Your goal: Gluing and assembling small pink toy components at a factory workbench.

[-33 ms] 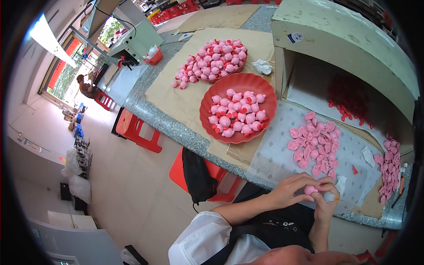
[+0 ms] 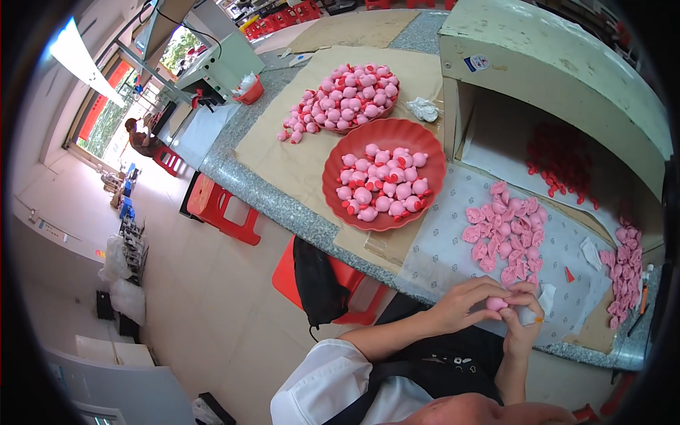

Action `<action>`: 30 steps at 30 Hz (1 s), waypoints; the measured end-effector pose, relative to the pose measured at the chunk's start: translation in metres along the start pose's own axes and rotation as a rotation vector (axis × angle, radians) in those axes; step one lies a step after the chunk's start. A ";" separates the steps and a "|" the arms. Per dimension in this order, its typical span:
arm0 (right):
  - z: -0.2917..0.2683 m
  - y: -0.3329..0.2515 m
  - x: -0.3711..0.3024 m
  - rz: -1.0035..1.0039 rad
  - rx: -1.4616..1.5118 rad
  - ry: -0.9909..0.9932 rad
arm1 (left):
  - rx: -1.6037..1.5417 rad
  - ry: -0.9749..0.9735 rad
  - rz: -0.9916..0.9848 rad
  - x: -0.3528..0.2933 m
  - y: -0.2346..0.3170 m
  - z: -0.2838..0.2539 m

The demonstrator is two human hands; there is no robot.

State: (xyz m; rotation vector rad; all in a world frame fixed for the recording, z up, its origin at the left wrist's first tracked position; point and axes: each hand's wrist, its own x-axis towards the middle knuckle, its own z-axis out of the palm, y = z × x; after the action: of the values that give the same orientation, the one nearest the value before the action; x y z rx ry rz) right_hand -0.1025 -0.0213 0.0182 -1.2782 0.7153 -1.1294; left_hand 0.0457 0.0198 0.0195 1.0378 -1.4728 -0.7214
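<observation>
Over the near edge of the table, my left hand [image 2: 467, 303] pinches a small pink ball-shaped piece [image 2: 496, 304] between thumb and fingers. My right hand [image 2: 523, 322] closes on the same piece from the other side. Tucked in the right palm is a small whitish bottle [image 2: 528, 316] with a yellow tip, partly hidden by the fingers. Just beyond the hands, pink pieces [image 2: 508, 234], some round and some folded, lie on a patterned white sheet [image 2: 439, 234]. A tiny red cone [image 2: 569, 275] rests to their right.
A red scalloped bowl [image 2: 333, 191] holds pink balls with red parts; a fuller heap [image 2: 347, 95] lies behind it. At right stands a pale green open-fronted box [image 2: 552, 64] with red bits [image 2: 559, 163] inside. More folded pink pieces [image 2: 625, 269] sit beside it. Red stools [image 2: 219, 212] stand left.
The whole view has shifted very slightly. Both hands keep their hold on the pink piece, with hardly any movement of the fingers.
</observation>
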 end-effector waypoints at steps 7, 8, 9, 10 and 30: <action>-0.035 0.005 0.005 -0.007 -0.104 0.134 | 0.477 0.416 -0.017 0.002 0.000 -0.106; -0.042 0.006 0.005 -0.015 -0.123 0.175 | 0.601 0.490 -0.013 0.005 0.004 -0.126; -0.051 0.009 0.006 -0.016 -0.121 0.175 | 0.651 0.550 -0.007 0.008 0.002 -0.148; -0.059 0.012 0.006 -0.012 -0.164 0.225 | 0.701 0.610 -0.003 0.013 -0.001 -0.170; -0.118 0.007 -0.014 0.113 -0.099 0.558 | 1.120 0.123 -0.310 0.083 -0.107 -0.287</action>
State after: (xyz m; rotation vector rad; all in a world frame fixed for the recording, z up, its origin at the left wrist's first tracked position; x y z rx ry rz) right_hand -0.2124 -0.0520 -0.0142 -0.9872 1.2529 -1.3844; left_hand 0.3508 -0.0673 0.0115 2.1359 -1.6161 0.0500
